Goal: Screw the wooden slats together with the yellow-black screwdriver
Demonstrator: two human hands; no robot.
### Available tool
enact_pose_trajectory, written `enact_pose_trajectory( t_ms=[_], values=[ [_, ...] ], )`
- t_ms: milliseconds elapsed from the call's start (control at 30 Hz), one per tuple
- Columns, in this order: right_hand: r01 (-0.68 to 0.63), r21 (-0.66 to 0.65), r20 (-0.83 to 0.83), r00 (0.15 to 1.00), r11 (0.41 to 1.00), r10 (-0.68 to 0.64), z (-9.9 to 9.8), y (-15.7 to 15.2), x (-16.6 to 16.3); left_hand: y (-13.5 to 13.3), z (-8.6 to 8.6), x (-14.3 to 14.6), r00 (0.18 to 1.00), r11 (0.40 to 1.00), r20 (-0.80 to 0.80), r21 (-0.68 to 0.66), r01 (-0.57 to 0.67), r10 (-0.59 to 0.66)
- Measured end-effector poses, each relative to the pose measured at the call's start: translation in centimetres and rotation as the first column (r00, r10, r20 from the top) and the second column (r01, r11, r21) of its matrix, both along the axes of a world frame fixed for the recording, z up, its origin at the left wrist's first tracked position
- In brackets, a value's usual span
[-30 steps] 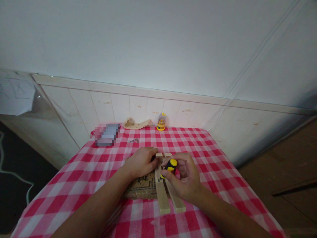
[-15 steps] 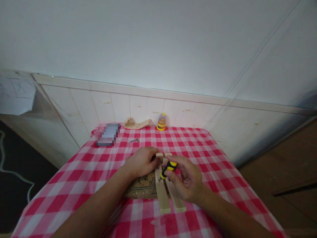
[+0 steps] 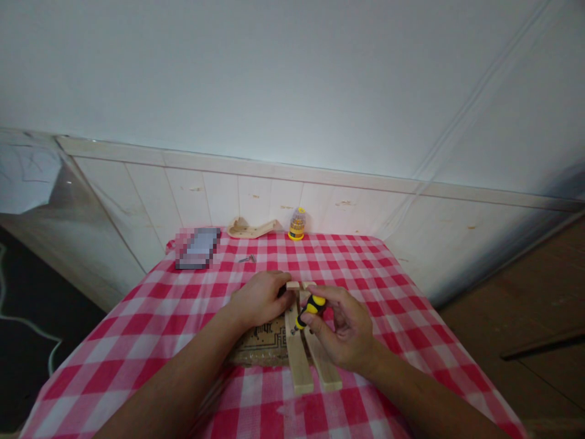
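Observation:
My right hand grips a short yellow-and-black screwdriver, tilted so its tip meets a screw in the left wooden slat. A second pale slat lies beside it, partly behind my right fingers. My left hand is closed at the far end of the left slat, its fingertips pressed on the wood. Something dark shows between its fingers, too hidden to name. Beneath the slats is a brown cardboard piece with black printing.
Toward the back of the checked tablecloth are a phone, a few loose screws, a curved wooden part and a yellow-based bit container. A white panelled wall rises behind the table.
Both hands keep almost the same pose, with the screwdriver at the same screw. The whole view has shifted very slightly.

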State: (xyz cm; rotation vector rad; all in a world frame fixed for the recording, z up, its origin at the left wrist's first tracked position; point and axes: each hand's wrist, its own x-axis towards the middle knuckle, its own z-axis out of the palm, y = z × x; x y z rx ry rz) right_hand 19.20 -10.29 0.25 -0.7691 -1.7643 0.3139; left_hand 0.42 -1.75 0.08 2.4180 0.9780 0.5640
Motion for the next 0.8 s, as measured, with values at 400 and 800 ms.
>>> enact_pose_trajectory(
  t_ms=[400,800],
  values=[
    [0.097,0.053,0.009,0.995,0.994,-0.097,0.5,0.1,-0.5,0.1,-0.1,0.0,1.000,0.999,0.012,0.027,0.018,-0.019],
    [0.142,-0.002,-0.121,0.983,0.990,-0.141,-0.3,0.0,-0.9,-0.2,0.4,0.1,1.000,1.000,0.015,0.025,0.008,-0.009]
  ],
)
